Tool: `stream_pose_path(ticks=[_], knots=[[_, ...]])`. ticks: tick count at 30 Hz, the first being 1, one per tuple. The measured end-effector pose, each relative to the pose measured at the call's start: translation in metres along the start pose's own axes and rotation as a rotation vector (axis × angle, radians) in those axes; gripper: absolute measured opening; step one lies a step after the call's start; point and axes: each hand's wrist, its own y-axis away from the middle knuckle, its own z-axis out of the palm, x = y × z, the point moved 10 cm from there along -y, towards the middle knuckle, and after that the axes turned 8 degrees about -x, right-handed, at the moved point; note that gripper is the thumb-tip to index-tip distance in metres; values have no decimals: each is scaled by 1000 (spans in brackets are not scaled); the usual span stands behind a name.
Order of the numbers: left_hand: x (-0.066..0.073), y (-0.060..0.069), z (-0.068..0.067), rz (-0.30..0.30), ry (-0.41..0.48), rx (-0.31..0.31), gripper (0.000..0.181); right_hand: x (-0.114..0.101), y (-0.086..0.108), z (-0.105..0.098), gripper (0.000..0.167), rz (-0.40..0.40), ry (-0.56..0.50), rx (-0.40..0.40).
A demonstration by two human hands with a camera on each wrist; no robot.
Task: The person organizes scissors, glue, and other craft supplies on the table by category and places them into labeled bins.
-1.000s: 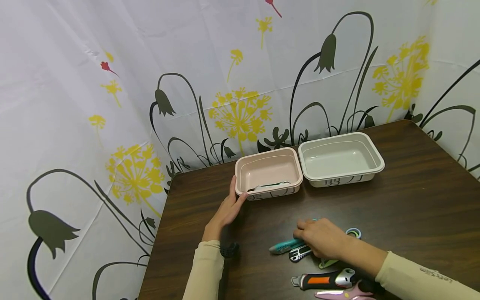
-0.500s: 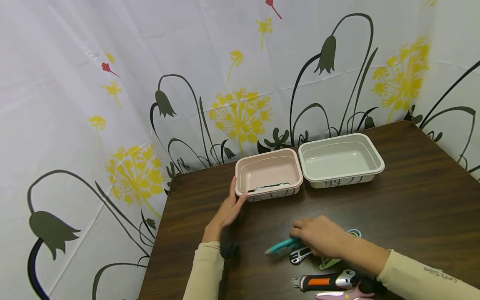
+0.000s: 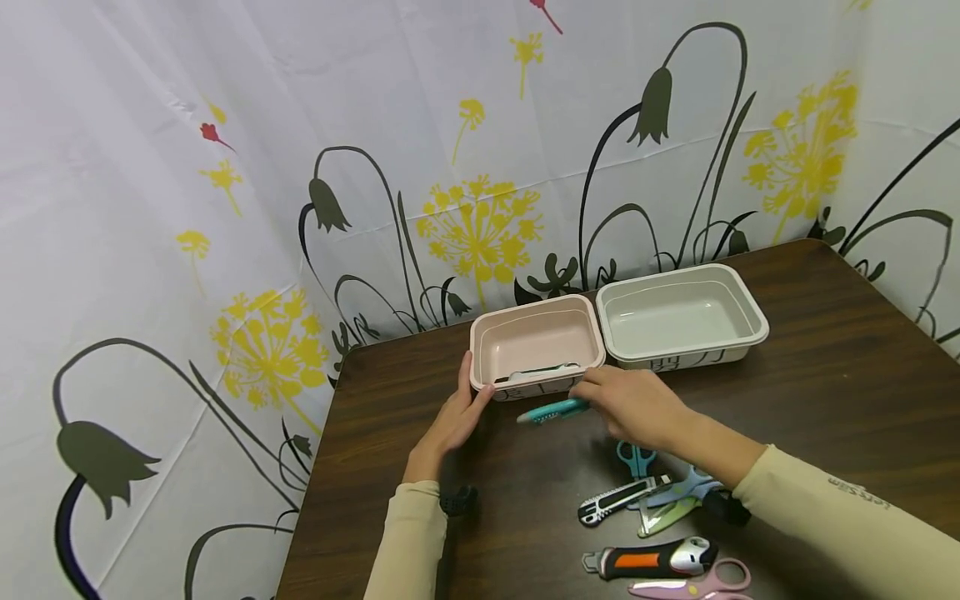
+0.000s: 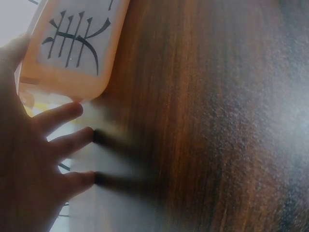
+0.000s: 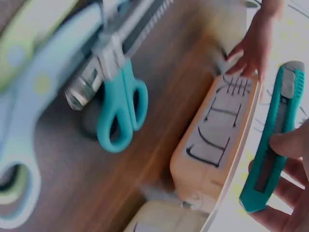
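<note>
A teal utility knife (image 3: pixel 553 411) (image 5: pixel 273 140) is pinched between the thumb and fingers of my right hand (image 3: pixel 637 407) (image 5: pixel 292 179), held above the table just in front of the pink bin (image 3: pixel 537 388) (image 5: pixel 207 140). At the bin's left front corner, my left hand (image 3: pixel 452 421) (image 4: pixel 34 150) rests with thumb and a finger against the rim, the other fingers spread. A slim tool with a dark end (image 3: pixel 540 372) lies inside the pink bin along its front wall.
The pale green bin (image 3: pixel 686 360) stands right of the pink one. Nearer on the table (image 3: pixel 847 400) lie teal scissors (image 3: pixel 637 461), a black-and-white cutter (image 3: pixel 617 502), blue scissors (image 3: pixel 686 490), green scissors (image 3: pixel 666 518), an orange-black cutter (image 3: pixel 648 561) and pink scissors (image 3: pixel 693 587).
My right hand has lifted the teal knife off the group of tools and carried it toward the pink bin, uncovering the teal and blue scissors. My left hand has stayed at the bin.
</note>
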Motion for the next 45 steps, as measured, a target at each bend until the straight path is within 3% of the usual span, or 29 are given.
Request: stream_pose_path(ticks=[8,12,17,24,39,45], knots=[[2,-2,-1,5,5,6,77,36,-23,-11,31,143,-17,42],[2,-3,-1,-5,9,3,78,47,-32,-8,36,182,-11,17],[-2,0,0,-32,12,5,78,47,-43,2,37,178,-10,-44],[-2,0,1,-16,15,8,78,44,-52,16,39,181,4,-89],[0,-1,-1,-10,13,8,78,31,-59,34,48,86,-148,-141],[0,-1,-1,-13,5,11,79,30,-59,44,50,64,-150,-191]])
